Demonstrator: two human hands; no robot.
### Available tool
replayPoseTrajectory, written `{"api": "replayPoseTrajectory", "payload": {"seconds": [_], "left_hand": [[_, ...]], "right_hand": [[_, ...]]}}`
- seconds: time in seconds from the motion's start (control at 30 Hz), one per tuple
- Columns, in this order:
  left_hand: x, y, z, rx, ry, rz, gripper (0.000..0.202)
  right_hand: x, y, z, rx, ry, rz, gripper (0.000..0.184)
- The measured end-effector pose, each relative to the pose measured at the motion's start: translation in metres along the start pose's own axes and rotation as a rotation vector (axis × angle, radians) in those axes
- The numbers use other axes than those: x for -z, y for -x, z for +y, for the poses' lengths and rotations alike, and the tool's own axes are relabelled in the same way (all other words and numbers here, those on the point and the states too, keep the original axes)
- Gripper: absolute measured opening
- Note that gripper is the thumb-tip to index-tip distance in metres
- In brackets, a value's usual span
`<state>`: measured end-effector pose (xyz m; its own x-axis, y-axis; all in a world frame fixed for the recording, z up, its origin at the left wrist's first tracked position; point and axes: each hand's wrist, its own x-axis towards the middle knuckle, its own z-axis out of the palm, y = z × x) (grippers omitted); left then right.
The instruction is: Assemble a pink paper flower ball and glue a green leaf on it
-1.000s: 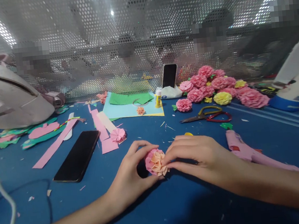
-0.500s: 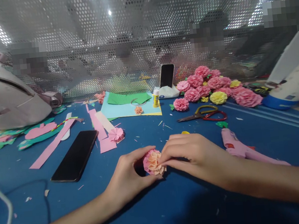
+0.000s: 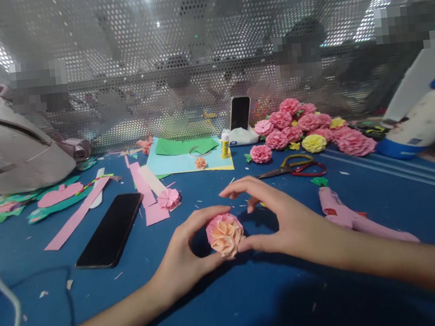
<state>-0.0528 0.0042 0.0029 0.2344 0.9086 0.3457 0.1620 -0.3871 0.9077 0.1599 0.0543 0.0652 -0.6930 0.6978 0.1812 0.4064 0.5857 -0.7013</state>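
Note:
A paper flower (image 3: 226, 235), pink outside with a peach folded centre, faces up in front of me. My left hand (image 3: 189, 245) grips it between thumb and fingers from the left. On its right side my right hand (image 3: 280, 216) has its thumb against the lower edge, while the fingers are spread and arched away from the flower. A folded pink paper flower (image 3: 168, 199) lies on pink paper strips (image 3: 142, 183) to the left. Farther back, a small peach flower (image 3: 201, 163) rests on light blue paper (image 3: 182, 164).
A black phone (image 3: 110, 229) lies at left. Scissors (image 3: 295, 166) and a pink glue gun (image 3: 345, 214) are at right. A glue stick (image 3: 225, 145), a propped phone (image 3: 240, 113) and heaped paper flowers (image 3: 294, 120) stand before a perforated screen (image 3: 120, 111). A bag (image 3: 11, 142) sits far left.
My right fingers have lifted off the flower's centre and spread apart, leaving the thumb at its lower right edge. My left hand still holds the flower. The view has shifted slightly.

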Motion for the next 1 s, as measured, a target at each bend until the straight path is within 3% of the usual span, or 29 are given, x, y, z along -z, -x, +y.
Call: {"api": "replayPoseTrajectory", "payload": {"seconds": [0.1, 0.3, 0.43, 0.6, 0.77, 1.0], "left_hand": [[0.001, 0.002, -0.001, -0.158, -0.068, -0.001, 0.056], [-0.003, 0.003, -0.003, -0.231, -0.105, 0.018, 0.059], [-0.003, 0.004, -0.003, -0.242, -0.084, 0.032, 0.055], [-0.003, 0.004, -0.001, -0.253, -0.143, 0.039, 0.052], [-0.003, 0.003, -0.002, -0.256, -0.193, 0.064, 0.048], [-0.001, 0.003, -0.001, -0.283, -0.137, -0.008, 0.057]], "right_hand": [[-0.008, 0.005, 0.004, -0.087, -0.259, -0.108, 0.088], [-0.031, 0.004, 0.007, -0.169, -0.723, -0.165, 0.081], [-0.036, 0.002, 0.006, -0.202, -0.777, -0.15, 0.061], [-0.035, 0.003, 0.005, -0.246, -0.825, -0.146, 0.05], [-0.033, 0.003, 0.002, -0.258, -0.844, -0.15, 0.05], [-0.031, 0.002, 0.0, -0.294, -0.876, -0.15, 0.042]]}}
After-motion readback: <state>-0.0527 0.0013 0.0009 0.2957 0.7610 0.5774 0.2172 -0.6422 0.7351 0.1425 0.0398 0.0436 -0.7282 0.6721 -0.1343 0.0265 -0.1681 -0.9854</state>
